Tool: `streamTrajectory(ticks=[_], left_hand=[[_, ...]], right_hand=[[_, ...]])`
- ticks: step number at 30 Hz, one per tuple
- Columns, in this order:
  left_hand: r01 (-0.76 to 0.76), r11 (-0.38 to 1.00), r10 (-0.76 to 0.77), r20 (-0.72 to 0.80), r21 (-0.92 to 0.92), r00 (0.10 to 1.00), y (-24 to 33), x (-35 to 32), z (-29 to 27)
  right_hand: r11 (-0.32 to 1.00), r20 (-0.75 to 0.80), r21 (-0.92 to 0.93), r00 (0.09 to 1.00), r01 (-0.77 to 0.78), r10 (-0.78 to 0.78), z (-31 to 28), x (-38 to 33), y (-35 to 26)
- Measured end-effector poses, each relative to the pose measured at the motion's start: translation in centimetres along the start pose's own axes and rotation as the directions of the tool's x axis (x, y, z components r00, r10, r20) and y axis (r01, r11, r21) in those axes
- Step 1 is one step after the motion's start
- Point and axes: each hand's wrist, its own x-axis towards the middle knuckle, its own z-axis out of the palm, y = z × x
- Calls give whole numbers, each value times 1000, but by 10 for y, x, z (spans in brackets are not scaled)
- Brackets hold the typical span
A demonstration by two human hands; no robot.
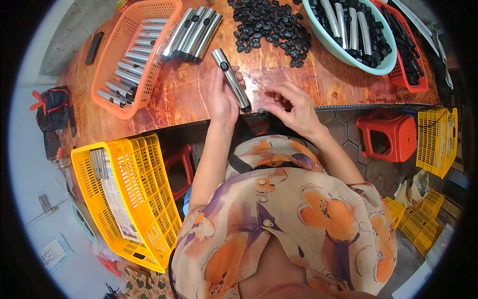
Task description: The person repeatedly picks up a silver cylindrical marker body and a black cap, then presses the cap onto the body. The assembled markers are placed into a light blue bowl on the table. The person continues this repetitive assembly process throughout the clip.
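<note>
Bare glossy brown wooden worktop is offered between the right hand and the round pale-blue plastic basin; passage is blocked leftward by the orange perforated plastic basket, forward by clustered small black oval pieces.

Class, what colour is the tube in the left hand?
The tube is shiny silver with a black lower end; best view: head.

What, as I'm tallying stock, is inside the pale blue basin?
Several silvery metal tubes lie among black parts in the pale blue basin. Its bottom is covered, so whatever sits beneath the visible pieces cannot be seen.
</note>
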Motion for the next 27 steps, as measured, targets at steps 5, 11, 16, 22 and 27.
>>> streamTrajectory(ticks=[5,11,16,22,27], left_hand=[[-2,999,1,-16,-44,1000,1,-2,7],[-10,1000,10,27,-3,1000,2,-5,8],[9,998,-11,28,56,1000,-5,-6,12],[-1,1000,1,42,3,999,-5,-20,35],[-21,999,19,55,29,998,-3,-19,27]], right_hand=[[931,69,-215,956,294,-286,13,-5,11],[970,-115,-227,987,85,-113,14,21,18],[932,-198,322,951,-165,237,23,50,-16],[994,-302,81,953,66,-39,33,62,-33],[989,-317,79,944,127,-96,37,53,-33]])
